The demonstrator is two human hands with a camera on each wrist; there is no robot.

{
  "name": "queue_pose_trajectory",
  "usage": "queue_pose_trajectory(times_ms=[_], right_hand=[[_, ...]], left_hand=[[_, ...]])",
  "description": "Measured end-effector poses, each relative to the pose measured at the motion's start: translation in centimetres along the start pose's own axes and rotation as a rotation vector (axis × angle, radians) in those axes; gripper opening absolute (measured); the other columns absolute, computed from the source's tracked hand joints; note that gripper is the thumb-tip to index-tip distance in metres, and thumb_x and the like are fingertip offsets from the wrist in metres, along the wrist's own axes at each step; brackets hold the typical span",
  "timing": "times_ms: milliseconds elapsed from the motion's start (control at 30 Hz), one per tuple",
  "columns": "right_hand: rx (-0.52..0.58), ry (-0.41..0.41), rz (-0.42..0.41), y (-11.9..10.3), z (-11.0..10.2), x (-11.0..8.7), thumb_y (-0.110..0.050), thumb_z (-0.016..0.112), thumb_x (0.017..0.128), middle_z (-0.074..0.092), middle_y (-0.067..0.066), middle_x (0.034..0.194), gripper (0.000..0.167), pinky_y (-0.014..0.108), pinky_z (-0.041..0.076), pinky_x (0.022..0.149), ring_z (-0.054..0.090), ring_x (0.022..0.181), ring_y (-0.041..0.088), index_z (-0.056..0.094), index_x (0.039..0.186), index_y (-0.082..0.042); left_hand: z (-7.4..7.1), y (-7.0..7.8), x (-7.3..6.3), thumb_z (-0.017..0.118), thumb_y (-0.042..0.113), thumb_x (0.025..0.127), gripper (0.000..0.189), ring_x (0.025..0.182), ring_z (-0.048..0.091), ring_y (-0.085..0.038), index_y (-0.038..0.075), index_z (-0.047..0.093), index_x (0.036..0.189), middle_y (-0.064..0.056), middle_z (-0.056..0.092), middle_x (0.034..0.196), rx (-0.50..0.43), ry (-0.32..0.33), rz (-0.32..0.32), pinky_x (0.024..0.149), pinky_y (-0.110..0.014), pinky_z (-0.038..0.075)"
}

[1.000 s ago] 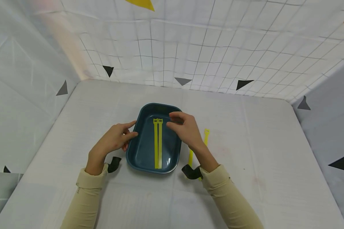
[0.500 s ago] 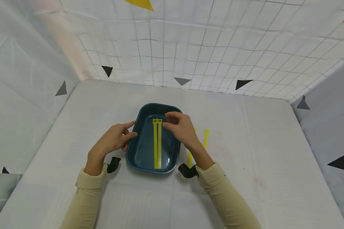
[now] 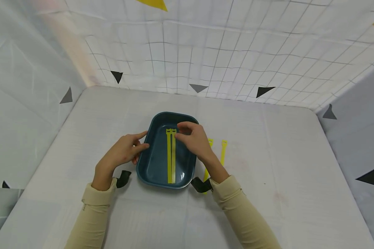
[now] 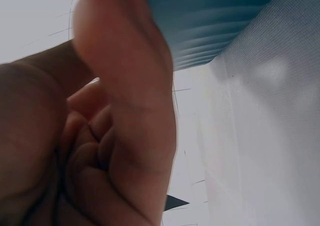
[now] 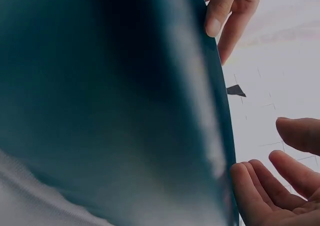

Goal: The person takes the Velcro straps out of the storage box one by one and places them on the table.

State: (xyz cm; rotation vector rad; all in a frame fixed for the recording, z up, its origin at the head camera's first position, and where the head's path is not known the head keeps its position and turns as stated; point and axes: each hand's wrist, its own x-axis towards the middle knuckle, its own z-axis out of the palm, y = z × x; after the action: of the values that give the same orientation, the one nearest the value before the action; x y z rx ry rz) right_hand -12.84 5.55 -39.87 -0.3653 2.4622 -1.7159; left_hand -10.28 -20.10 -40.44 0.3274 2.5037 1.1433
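In the head view, the left hand (image 3: 124,149) grips a blue tray (image 3: 157,162) at its left rim, with the thumb over the edge. Inside the tray lie two yellow cable ties with slotted heads: the left tie (image 3: 169,159) and the right tie (image 3: 174,159), side by side, heads at the far end. The right hand (image 3: 194,140) hovers above the tray's right part, near the right tie's head; its fingers are loosely bent and appear to hold nothing. On the white table (image 3: 283,148), right of the tray, lie the inner tie (image 3: 206,169) and the outer tie (image 3: 223,152).

In the left wrist view, one long finger reaches up to the tray, while other fingers are folded.

In the right wrist view, the left hand pinches the rim; the right hand's thumb stands apart from its fingers, with nothing between.

Probably the step in hand is aligning the right tie beside the left one. The next move seems to call for fetching the inner tie while the tray is steadied.
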Motion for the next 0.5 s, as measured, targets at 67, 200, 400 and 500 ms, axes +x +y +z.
queue_pose_trajectory(times_ms=[67,200,400,500], right_hand=[[-0.001,-0.002,-0.007,-0.12,0.10,0.09,-0.004,0.070,0.090,0.064,0.014,0.121,0.034,0.041,0.050,0.094,0.060,0.110,0.030,0.066,0.122,0.003],[0.001,-0.008,-0.012,-0.31,0.27,0.24,-0.004,0.070,0.090,0.065,0.015,0.121,0.033,0.041,0.050,0.093,0.060,0.111,0.033,0.066,0.122,0.003],[-0.010,-0.008,-0.007,-0.55,0.27,0.41,-0.004,0.071,0.090,0.065,0.014,0.119,0.032,0.038,0.051,0.091,0.062,0.107,0.029,0.066,0.121,0.003],[-0.012,-0.009,-0.010,-0.79,0.22,0.51,-0.005,0.071,0.090,0.066,0.014,0.117,0.032,0.038,0.051,0.091,0.063,0.105,0.025,0.067,0.121,0.003]], left_hand=[[0.01,-0.04,0.02,0.058,0.019,0.102,0.061,0.047,0.058,-0.021,0.001,0.031,0.153,-0.006,0.058,0.069,0.001,-0.001,0.001,0.053,-0.034,0.052],[0.03,-0.15,0.05,0.058,0.019,0.102,0.061,0.047,0.058,-0.021,0.001,0.032,0.153,-0.006,0.057,0.069,-0.001,-0.002,-0.001,0.053,-0.034,0.052],[-0.01,-0.23,0.06,0.058,0.019,0.102,0.061,0.047,0.058,-0.022,0.001,0.032,0.153,-0.006,0.058,0.069,0.003,0.001,0.004,0.053,-0.033,0.052],[0.00,-0.24,0.07,0.058,0.019,0.102,0.060,0.048,0.059,-0.026,0.001,0.032,0.153,-0.006,0.058,0.069,0.004,0.000,0.009,0.054,-0.033,0.051]])
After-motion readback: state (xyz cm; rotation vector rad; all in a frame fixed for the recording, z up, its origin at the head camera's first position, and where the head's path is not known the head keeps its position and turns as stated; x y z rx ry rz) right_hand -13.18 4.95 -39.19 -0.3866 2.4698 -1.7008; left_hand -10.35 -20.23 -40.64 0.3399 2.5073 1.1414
